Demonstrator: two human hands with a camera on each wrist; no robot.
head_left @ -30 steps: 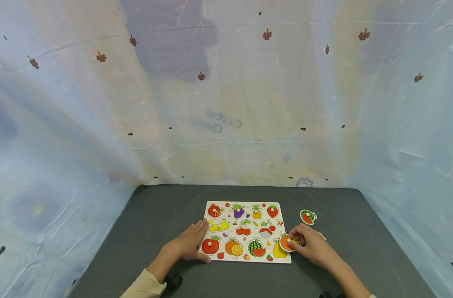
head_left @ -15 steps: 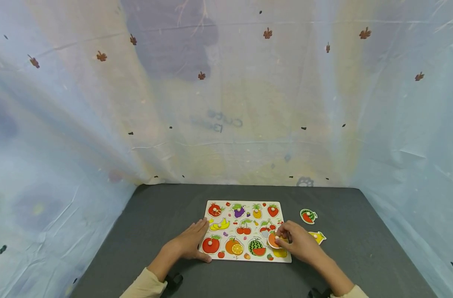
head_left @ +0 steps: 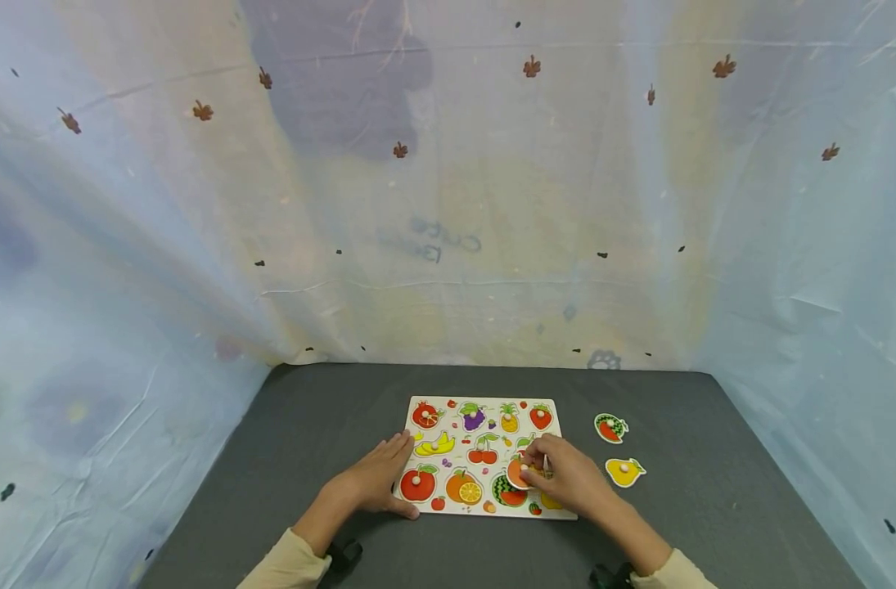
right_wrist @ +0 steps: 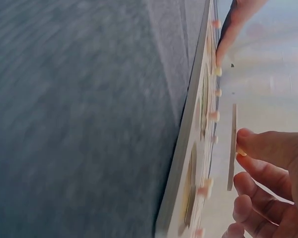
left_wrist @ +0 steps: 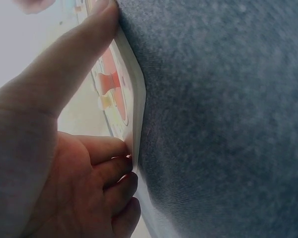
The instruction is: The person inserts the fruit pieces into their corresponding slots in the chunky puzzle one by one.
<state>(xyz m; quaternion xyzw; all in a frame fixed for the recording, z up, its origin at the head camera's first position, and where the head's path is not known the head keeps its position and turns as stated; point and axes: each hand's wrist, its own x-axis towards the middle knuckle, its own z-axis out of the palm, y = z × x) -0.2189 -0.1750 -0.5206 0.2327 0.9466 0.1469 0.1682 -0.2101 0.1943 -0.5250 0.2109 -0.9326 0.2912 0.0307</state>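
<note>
A white fruit puzzle board (head_left: 492, 400) lies flat on the dark table. My left hand (head_left: 374, 478) rests against its left side, fingers extended along the edge and thumb at the near corner; the left wrist view shows the thumb (left_wrist: 74, 59) and fingertips touching the rim. My right hand (head_left: 571, 476) pinches an orange puzzle piece (head_left: 516, 474) by its small knob, over the lower right part of the board. In the right wrist view this piece (right_wrist: 234, 148) appears edge-on, apart from the board. The hand partly hides the pear and cherry pictures.
To the right of the board lie a loose watermelon piece (head_left: 610, 428) and, nearer, a loose pear piece (head_left: 624, 472), both picture side up. Knobs (right_wrist: 204, 190) stick up from the board. A patterned curtain (head_left: 448, 204) hangs behind the table (head_left: 330, 409).
My right hand has carried the orange piece leftward over the board, from the pear picture to beside the watermelon one. The loose pear piece has come into full view. My left hand has stayed put.
</note>
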